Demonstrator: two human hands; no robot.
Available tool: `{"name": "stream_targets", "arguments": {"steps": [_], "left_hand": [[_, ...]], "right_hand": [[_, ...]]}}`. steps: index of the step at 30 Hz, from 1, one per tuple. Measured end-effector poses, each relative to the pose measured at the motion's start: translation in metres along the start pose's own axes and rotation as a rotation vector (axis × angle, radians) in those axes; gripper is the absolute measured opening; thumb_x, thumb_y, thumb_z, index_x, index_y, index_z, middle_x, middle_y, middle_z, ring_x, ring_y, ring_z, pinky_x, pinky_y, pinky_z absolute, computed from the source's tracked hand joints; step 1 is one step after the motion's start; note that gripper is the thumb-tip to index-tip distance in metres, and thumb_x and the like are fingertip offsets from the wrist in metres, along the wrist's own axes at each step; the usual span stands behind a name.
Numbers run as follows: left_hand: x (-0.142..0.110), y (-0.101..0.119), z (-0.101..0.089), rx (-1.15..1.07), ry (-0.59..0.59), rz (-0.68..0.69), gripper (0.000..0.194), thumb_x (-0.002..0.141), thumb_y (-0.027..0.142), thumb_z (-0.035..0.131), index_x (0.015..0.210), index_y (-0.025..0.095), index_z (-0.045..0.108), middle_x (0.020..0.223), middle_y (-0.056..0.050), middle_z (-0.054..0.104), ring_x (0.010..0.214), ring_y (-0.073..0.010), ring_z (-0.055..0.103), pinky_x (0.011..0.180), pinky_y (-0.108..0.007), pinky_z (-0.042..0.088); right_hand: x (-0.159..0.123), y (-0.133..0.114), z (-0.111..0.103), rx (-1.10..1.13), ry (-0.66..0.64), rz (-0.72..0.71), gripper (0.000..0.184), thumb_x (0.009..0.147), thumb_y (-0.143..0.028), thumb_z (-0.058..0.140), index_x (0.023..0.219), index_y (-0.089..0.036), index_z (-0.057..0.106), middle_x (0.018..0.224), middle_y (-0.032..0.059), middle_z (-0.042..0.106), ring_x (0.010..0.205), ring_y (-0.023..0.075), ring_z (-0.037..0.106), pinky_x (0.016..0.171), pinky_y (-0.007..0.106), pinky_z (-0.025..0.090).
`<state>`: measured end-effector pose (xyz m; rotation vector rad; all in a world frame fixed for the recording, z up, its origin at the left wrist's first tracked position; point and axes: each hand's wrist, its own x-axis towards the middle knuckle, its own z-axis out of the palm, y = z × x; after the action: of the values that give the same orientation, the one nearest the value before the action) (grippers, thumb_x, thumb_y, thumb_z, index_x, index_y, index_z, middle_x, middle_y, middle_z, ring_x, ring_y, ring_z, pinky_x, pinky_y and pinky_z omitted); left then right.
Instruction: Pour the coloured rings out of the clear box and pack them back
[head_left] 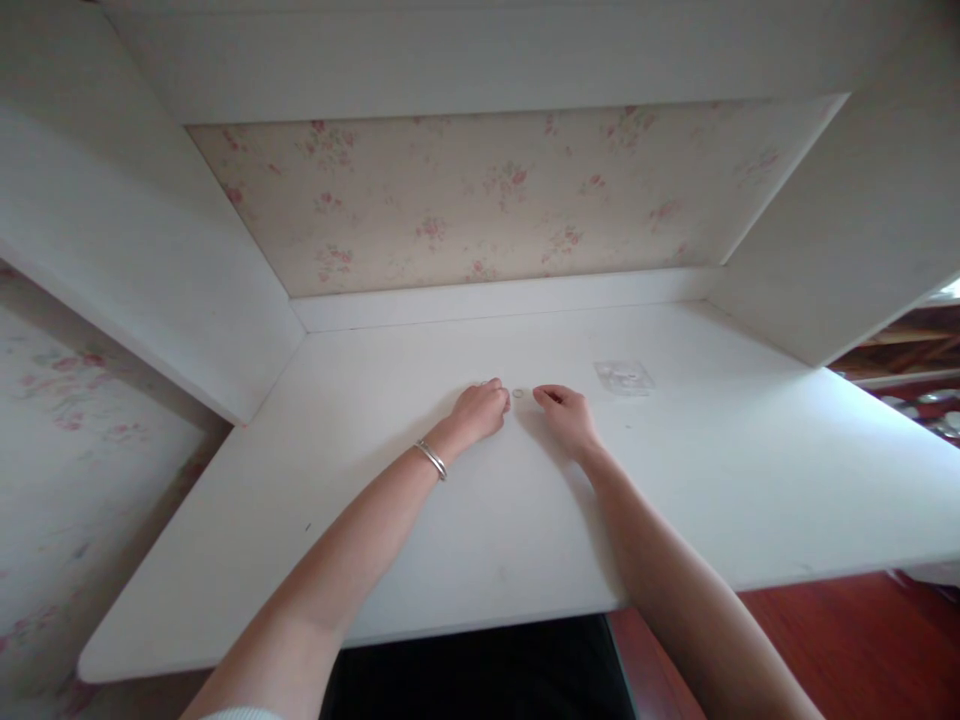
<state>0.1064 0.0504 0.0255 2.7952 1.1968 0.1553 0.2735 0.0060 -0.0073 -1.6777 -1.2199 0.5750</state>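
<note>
My left hand [480,411] rests on the white tabletop with its fingers curled closed. Whatever is in those fingers, if anything, is hidden. A silver bangle [431,460] circles my left wrist. Facing it, my right hand [568,416] is closed in a pinch, thumb and forefinger together; anything between them is too small to make out. In the gap between both hands lies a small thin ring [518,393], apart from the right fingertips and close to the left fingers. To the right of my right hand, a clear plastic bag [624,378] lies flat on the table.
The white table [465,560] is bordered by a low back ledge [495,300] and upright side panels [840,200]. A small dark sliver [307,527] lies left of my forearm. Below the front edge is a black seat [480,675]; reddish flooring [862,640] shows at right.
</note>
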Motion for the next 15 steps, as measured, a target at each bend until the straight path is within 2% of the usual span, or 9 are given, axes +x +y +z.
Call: {"name": "stream_targets", "arguments": {"steps": [3,7,11,15], "left_hand": [[-0.001,-0.001,-0.003,-0.004,-0.004,0.008,0.020,0.086,0.015,0.044,0.089,0.018,0.064,0.095,-0.007,0.058,0.086,-0.0170,0.061,0.076,-0.027,0.044],[-0.010,-0.012,-0.012,-0.096,0.064,-0.027,0.021,0.091,0.025,0.042,0.094,0.019,0.062,0.096,-0.005,0.056,0.083,-0.0148,0.061,0.076,-0.025,0.045],[-0.035,-0.027,-0.022,-0.182,0.118,-0.041,0.019,0.090,0.027,0.045,0.093,0.020,0.062,0.095,-0.003,0.056,0.086,-0.0144,0.061,0.081,-0.025,0.045],[-0.065,-0.033,-0.025,-0.196,0.052,-0.004,0.021,0.090,0.027,0.044,0.090,0.020,0.064,0.092,-0.003,0.057,0.082,-0.0148,0.060,0.079,-0.026,0.044]], "right_hand": [[0.001,0.000,0.000,-0.003,-0.005,0.000,0.031,0.074,-0.041,0.052,0.085,-0.019,0.071,0.083,0.0036,0.070,0.078,0.0185,0.061,0.072,0.029,0.044],[0.001,0.002,-0.001,0.001,-0.017,0.012,0.032,0.074,-0.042,0.052,0.088,-0.020,0.071,0.084,0.0039,0.070,0.078,0.0190,0.062,0.072,0.030,0.044],[0.002,0.004,0.000,0.002,-0.023,0.014,0.031,0.074,-0.042,0.053,0.086,-0.020,0.072,0.085,0.0050,0.070,0.080,0.0195,0.062,0.073,0.031,0.044],[0.003,0.005,0.002,-0.022,-0.008,0.008,0.029,0.074,-0.040,0.053,0.085,-0.021,0.072,0.084,0.0040,0.070,0.079,0.0194,0.062,0.073,0.031,0.044]]}}
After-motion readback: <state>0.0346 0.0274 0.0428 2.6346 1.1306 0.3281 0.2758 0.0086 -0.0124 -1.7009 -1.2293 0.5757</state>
